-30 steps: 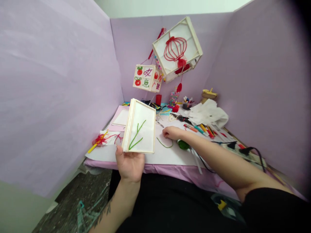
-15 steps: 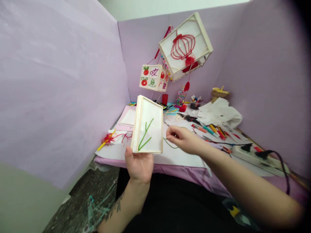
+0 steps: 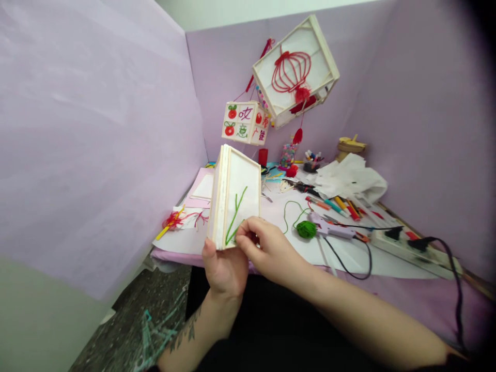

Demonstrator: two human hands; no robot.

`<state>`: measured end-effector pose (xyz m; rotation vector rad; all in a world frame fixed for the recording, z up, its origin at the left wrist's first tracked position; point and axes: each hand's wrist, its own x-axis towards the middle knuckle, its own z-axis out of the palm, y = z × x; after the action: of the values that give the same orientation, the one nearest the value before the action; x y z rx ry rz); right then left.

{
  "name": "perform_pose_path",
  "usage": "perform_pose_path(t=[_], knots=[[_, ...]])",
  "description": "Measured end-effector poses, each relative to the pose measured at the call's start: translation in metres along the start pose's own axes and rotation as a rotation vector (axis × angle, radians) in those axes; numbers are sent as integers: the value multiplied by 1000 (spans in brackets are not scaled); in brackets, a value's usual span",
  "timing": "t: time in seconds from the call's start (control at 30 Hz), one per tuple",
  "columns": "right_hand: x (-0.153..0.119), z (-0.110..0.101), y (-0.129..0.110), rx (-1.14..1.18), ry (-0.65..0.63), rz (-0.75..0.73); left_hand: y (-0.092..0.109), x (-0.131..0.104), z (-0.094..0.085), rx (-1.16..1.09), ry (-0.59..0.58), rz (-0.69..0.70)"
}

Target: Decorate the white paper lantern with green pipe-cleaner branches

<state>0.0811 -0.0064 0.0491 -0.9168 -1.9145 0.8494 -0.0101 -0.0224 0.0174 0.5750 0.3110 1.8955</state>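
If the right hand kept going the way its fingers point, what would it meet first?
The right hand points left, its fingertips already at the white wood-framed paper panel with green yarn stems held by the left hand. It would press into that panel, though actual contact is unclear.

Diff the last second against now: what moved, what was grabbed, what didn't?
The right hand left the table, came back toward the body and now pinches at the lower edge of the framed panel, by the green yarn stems. The left hand holds the panel from below as before, now turned more edge-on. The green yarn ball and hanging lanterns stayed put.
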Motion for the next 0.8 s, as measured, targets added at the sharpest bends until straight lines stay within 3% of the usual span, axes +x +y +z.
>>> perform_pose_path(t=[0.8], knots=[[-3, 2, 1, 128, 106, 8, 1, -2, 1, -5, 5, 5]])
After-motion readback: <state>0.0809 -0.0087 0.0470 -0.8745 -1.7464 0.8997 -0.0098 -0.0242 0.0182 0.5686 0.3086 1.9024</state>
